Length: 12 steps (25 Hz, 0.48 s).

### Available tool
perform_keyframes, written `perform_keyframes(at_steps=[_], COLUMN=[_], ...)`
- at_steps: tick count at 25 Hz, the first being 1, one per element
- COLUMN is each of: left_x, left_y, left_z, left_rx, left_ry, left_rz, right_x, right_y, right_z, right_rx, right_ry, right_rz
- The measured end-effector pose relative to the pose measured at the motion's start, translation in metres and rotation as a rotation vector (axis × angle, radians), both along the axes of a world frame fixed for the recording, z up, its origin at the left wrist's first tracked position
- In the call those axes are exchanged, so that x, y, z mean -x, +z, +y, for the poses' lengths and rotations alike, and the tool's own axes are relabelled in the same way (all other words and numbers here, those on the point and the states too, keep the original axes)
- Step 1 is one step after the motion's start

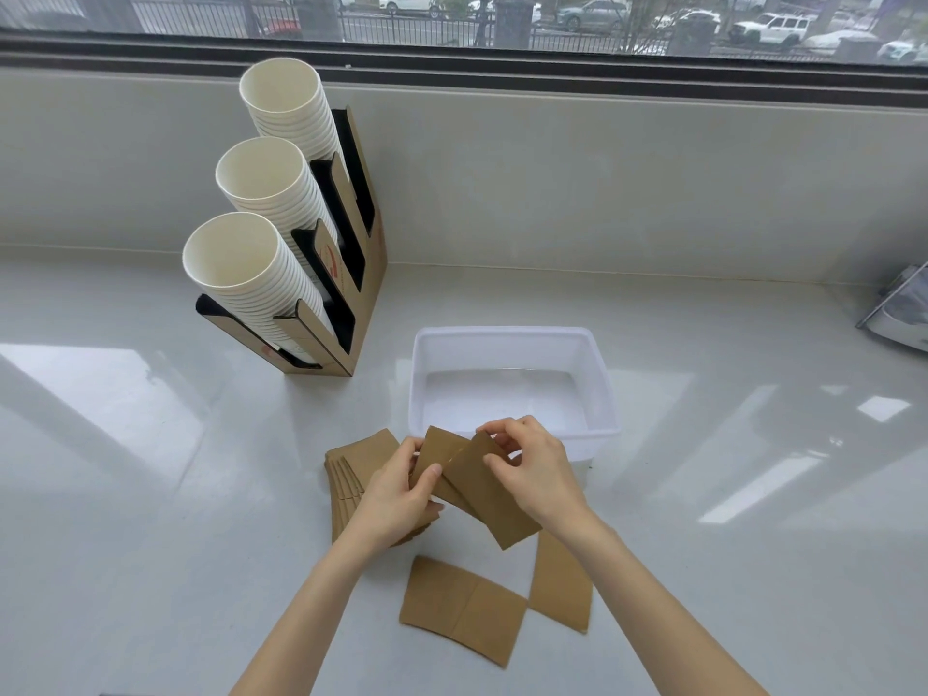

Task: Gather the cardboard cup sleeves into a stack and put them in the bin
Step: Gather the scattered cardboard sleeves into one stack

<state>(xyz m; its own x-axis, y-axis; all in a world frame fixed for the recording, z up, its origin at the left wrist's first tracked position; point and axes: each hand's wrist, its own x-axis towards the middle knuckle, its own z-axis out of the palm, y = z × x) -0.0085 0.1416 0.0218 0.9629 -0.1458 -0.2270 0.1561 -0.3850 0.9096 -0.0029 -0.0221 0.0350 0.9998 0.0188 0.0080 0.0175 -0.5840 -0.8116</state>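
Sleeves (472, 482) look light, thin and easily bent, so hold them by the flat edges. Left hand (401, 494) and right hand (532, 474) fingers are clamped on them, near the empty bin (600, 374).

Soft daylight is cast from the window (502, 22) onto the glossy counter (150, 444), where pale glare patches are seen; straight edges are bowed by wide-angle distortion.

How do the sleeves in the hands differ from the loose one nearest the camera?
The held sleeves are lifted off the counter and tilted, pinched by the left hand and right hand; the loose sleeve lies flat, untouched. The held ones overlap each other; the loose one lies singly. Both are brown cardboard.
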Motion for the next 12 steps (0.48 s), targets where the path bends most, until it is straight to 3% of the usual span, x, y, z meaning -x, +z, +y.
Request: perform_keyframes(at_steps=[12], left_x=[0.0], left_y=[0.007], left_z=[-0.006], left_rx=[-0.002], left_ry=[-0.067], left_rz=[0.009], right_x=[-0.002], right_y=[-0.003], right_z=[0.012], right_rx=[0.044], right_ry=[0.065], right_rz=[0.002])
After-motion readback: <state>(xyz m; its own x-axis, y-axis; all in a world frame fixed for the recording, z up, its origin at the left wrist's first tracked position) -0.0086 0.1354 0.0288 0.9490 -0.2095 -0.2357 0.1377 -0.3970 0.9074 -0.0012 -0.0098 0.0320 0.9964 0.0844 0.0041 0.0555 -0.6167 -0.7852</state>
